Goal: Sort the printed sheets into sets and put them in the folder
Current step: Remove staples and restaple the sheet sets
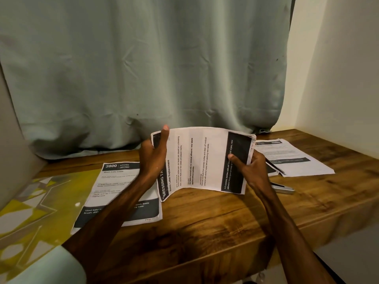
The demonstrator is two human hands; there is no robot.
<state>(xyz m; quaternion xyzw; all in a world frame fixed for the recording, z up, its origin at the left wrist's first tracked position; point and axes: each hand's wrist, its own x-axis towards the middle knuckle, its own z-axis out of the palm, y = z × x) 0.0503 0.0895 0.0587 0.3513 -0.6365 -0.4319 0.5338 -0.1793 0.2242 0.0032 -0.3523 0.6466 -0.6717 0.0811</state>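
Observation:
Both hands hold a small stack of printed sheets (202, 160) on edge above the wooden table (205, 218), turned sideways and bowed, with a "Bottle Label Replacement" heading. My left hand (154, 154) grips its left end and my right hand (249, 168) pinches its right end over the black band. A "3800 Kitchen" sheet (119, 181) lies flat at the left, partly under my left forearm. Another pile of printed sheets (293, 158) lies at the right rear. A yellow patterned surface (28, 206) at the left may be the folder; I cannot tell.
A silver stapler (282, 188) lies behind my right wrist. A grey-green curtain (143, 68) hangs along the table's back edge. A white wall (338, 68) closes the right side. The table's front edge runs diagonally at the lower right.

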